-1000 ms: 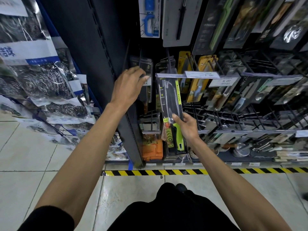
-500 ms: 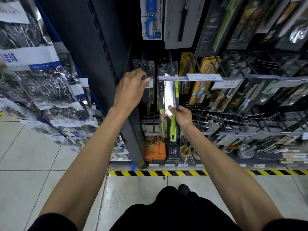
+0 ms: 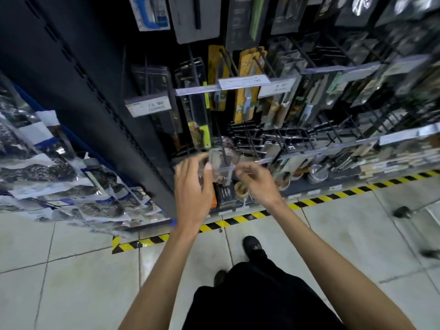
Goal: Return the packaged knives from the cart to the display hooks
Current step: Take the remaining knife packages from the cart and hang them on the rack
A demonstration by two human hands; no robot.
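Head view, with motion blur throughout.

Left hand: seen from the back, raised in front of the lower tier of the display. Its fingers are extended upward with a slight curl, and the thumb lies against the left edge of a clear plastic piece. Whether the hand grips that piece or only touches it cannot be told.

Right hand: level with the left and just beside it. Its fingers are curled inward at the right edge of the same clear plastic piece. The blur hides whether they pinch it, so the state of this hand cannot be told either.

Packaged knife: green handle, dark card, clear front. It hangs upright in the second column from the left, directly under the price rail, above both hands. Neither hand touches it.

Surroundings: a price label stands to the left of the packaged knife, next to the black upright. Yellow carded knives hang to its right. Bagged steel scourers fill the rack on the far left. Hazard tape runs along the tiled floor at the foot of the display.
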